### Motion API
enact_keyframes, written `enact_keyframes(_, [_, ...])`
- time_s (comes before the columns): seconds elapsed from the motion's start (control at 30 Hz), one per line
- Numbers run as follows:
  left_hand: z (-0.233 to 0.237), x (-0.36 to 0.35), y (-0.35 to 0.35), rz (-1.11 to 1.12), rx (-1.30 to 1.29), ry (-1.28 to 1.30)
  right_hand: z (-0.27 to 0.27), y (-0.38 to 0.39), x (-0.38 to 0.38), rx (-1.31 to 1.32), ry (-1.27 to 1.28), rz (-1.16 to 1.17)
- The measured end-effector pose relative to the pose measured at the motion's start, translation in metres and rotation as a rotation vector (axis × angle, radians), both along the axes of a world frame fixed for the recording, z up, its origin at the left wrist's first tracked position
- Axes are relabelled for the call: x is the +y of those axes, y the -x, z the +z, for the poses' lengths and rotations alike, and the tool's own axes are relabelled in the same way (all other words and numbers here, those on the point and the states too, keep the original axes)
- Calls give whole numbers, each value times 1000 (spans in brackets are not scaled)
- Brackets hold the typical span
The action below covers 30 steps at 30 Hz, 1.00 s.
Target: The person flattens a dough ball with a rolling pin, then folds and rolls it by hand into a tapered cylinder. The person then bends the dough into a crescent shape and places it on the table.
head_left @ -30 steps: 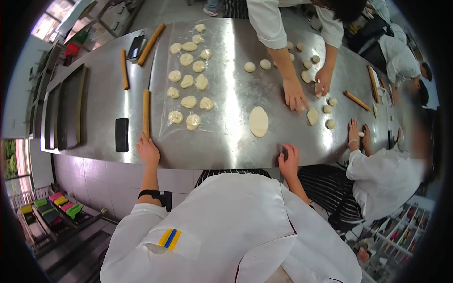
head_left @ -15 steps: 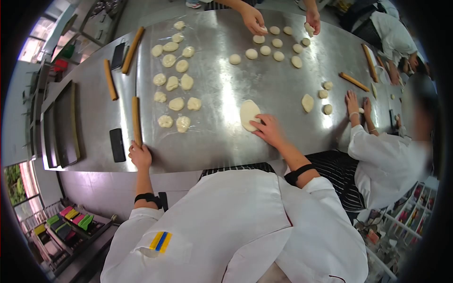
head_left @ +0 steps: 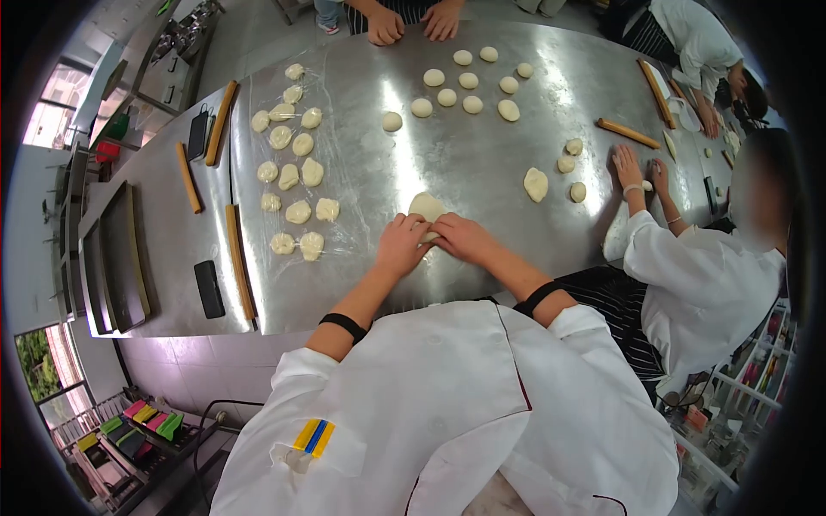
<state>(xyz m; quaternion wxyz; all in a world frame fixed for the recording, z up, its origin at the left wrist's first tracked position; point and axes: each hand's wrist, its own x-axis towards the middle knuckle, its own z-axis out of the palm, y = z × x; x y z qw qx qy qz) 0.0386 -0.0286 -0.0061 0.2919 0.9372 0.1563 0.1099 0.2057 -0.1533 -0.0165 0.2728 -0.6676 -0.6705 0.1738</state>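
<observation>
A flattened piece of dough (head_left: 426, 205) lies on the steel table near its front edge. My left hand (head_left: 403, 243) and my right hand (head_left: 462, 237) are side by side on its near end, fingers closed on the dough and almost touching each other. The fingers cover the near part of the piece. To the left, a wooden rolling pin (head_left: 240, 265) lies on the table with no hand on it. Several dough pieces (head_left: 298, 212) rest on and under clear plastic film to the left of my hands.
Round dough balls (head_left: 468, 81) sit across the table, near a co-worker's hands (head_left: 385, 27). A dough piece (head_left: 535, 184) lies to the right, beside another co-worker's hand (head_left: 627, 163). A black phone (head_left: 209, 289) and a dark tray (head_left: 124, 258) are at left.
My left hand has let go of the rolling pin and come over to the dough. My right hand still holds the dough, now nearer me. The co-worker opposite has let go of the dough balls.
</observation>
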Motion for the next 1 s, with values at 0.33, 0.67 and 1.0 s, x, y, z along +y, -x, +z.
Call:
enact_keyframes(0.33, [-19,8,-1,86,-82,-13,15,-5,11,-165,-122,-70])
enact_keyframes(0.67, [67,66,-45,134,-275,372,84,-38,71,574,-213,-180])
enact_keyframes(1.0, [113,53,-26,44,130,653,119,-36,32,666,254,-149])
